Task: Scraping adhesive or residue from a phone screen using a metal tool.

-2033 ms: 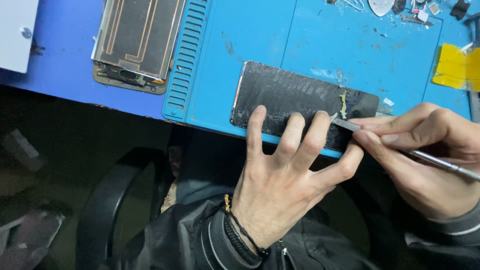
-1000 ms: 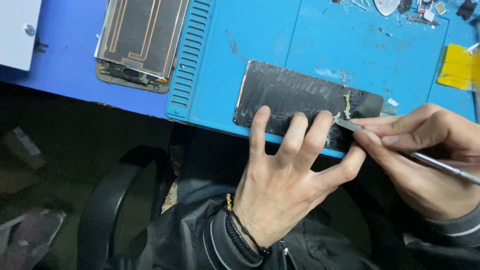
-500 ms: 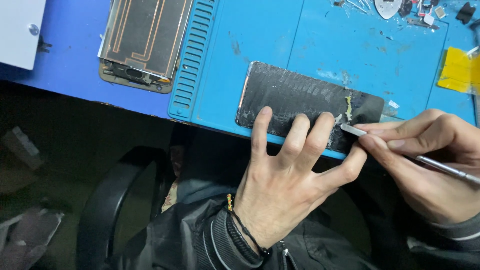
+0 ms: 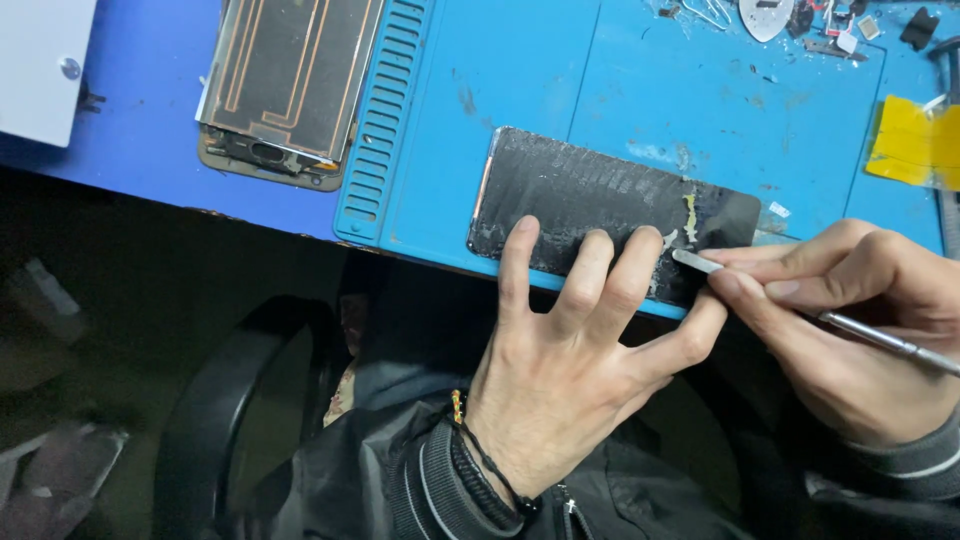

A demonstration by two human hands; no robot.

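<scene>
— Panel (image 4: pixel 600 205) status? Where's it sit?

— Black panel, flat on the blue mat (image 4: pixel 620 80), at the mat's front edge, which runs close to the counter's (image 4: pixel 150 130) front edge. Lies lengthwise along that edge, slightly skewed. Surface scratchy w/ pale glue bits near its right end.

— Left hand (image 4: pixel 560 380)?

— Spread flat, three fingertips (image 4: pixel 520 235) pressing on the panel's near edge, thumb out to the right by the tool tip. Not clenched, nothing gripped; just pinning it down.

— Right hand (image 4: pixel 850 320)?

— Grip closed around a thin metal tool (image 4: pixel 830 320), held pen-style. Flat tip touches the panel's right end, near the front corner, just beside the left thumb.

— Anything else on the counter?

— Phone frame (image 4: pixel 285 85) w/ copper traces, off the mat's left side, partly on the blue counter. White box (image 4: pixel 40 65) at the far-left corner. Yellow piece (image 4: pixel 915 145) at the mat's right edge. Small parts (image 4: pixel 800 20) at the mat's back-right; too small to tell apart. Black jacket (image 4: pixel 420 470) and wrist bands (image 4: pixel 480 460) below the front edge.
</scene>
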